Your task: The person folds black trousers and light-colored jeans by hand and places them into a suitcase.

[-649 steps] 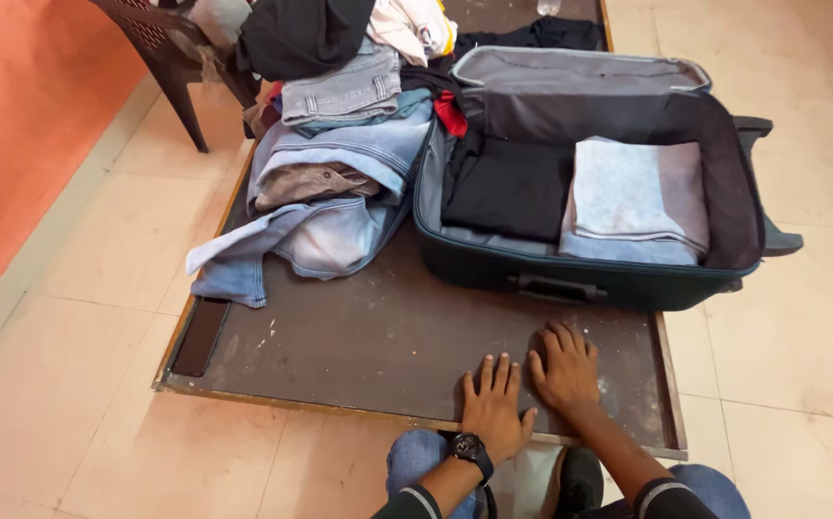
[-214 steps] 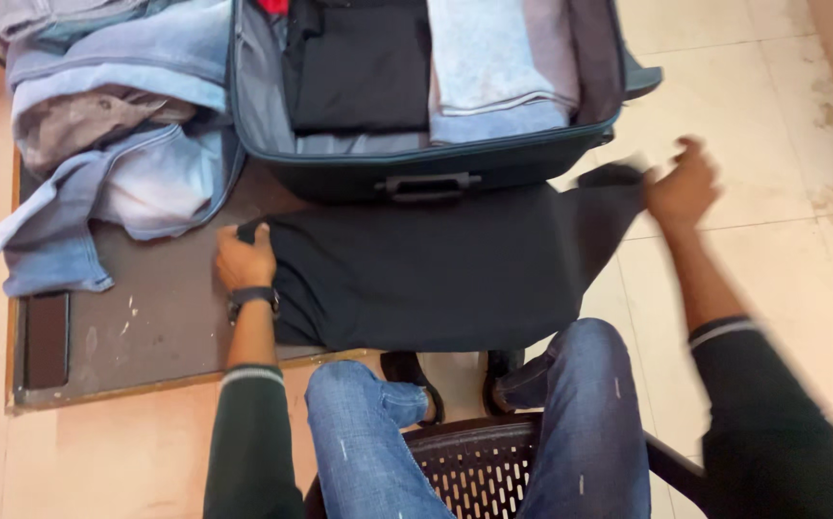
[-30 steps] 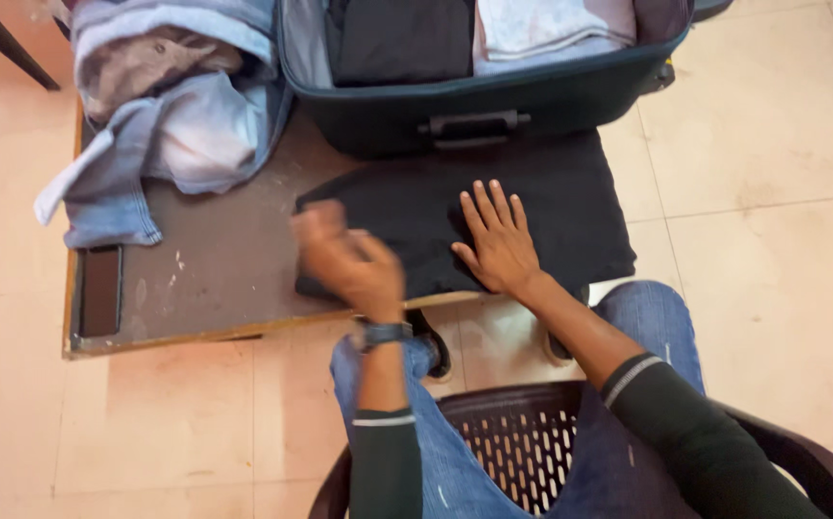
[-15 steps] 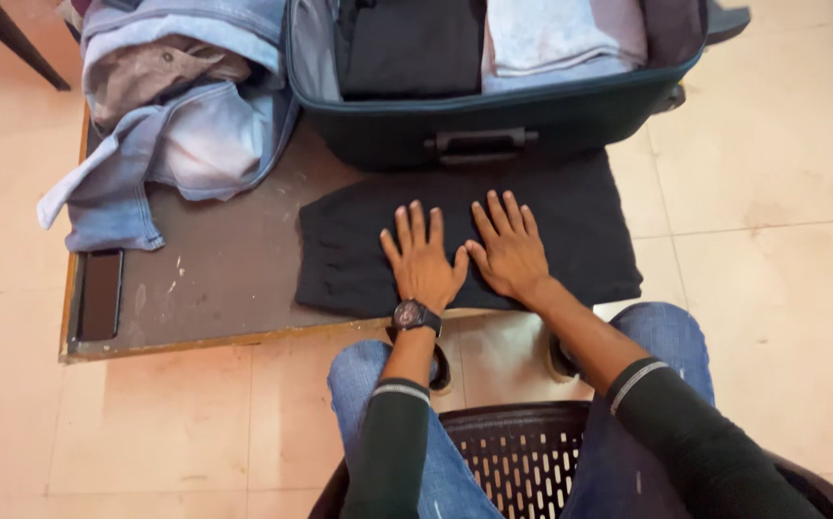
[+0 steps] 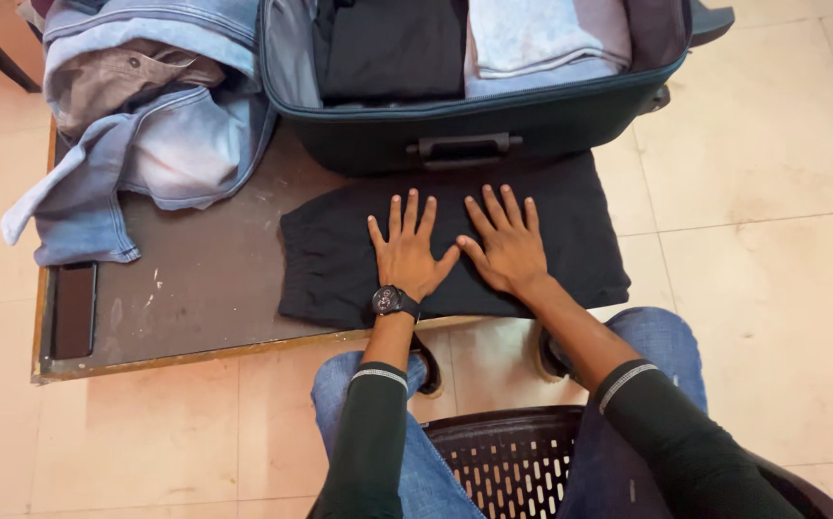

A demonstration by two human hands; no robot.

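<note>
Both hands lie flat on a folded black garment (image 5: pixel 551 245), a soft, matte rectangle of cloth spread on the dark brown board (image 5: pixel 215 288) just in front of the suitcase. The left hand (image 5: pixel 405 252) has its fingers splayed wide, palm down, with a black wristwatch (image 5: pixel 392 302) on the wrist. The right hand (image 5: pixel 505 245) rests just beside it, also open and pressing flat, the two thumbs nearly touching. Neither hand grips anything.

The garment's right end hangs a little past the board's edge, over the pale tiled floor (image 5: pixel 772 192). The board's surface is scuffed, with pale flecks, and has a lighter wooden rim along its near side.

Behind the garment stands an open dark teal suitcase (image 5: pixel 532 120), soft-sided, with a stiff black handle (image 5: pixel 463 147) on its near wall. Inside it lie a folded black cloth (image 5: pixel 392 48) and a folded faded blue-grey cloth (image 5: pixel 541 38), side by side.

To the left sprawls a rumpled heap of light denim clothes (image 5: pixel 147 125), with a brownish shirt (image 5: pixel 119 82) tucked among them. A dark flat phone (image 5: pixel 74 309) lies near the board's left corner.

The person sits on a dark perforated plastic chair (image 5: pixel 503 461), in blue jeans and dark long sleeves.
</note>
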